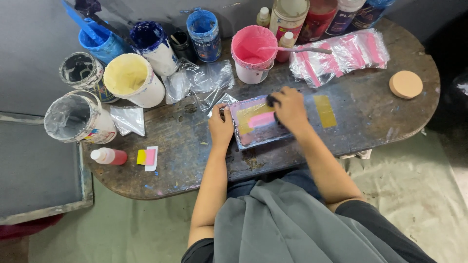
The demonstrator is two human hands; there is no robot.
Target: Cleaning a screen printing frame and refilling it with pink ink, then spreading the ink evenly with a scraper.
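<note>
Left hand clamping frame at its left edge; right hand closed on dark squeegee at far edge, frame's length lying left-right between.

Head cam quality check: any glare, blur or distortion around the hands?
Head view: even, soft light with faint shadows; glare only on the clear plastic bags; right hand slightly motion-soft, left hand sharper on the small screen frame; wide-angle bowing curves the table edge.
</note>
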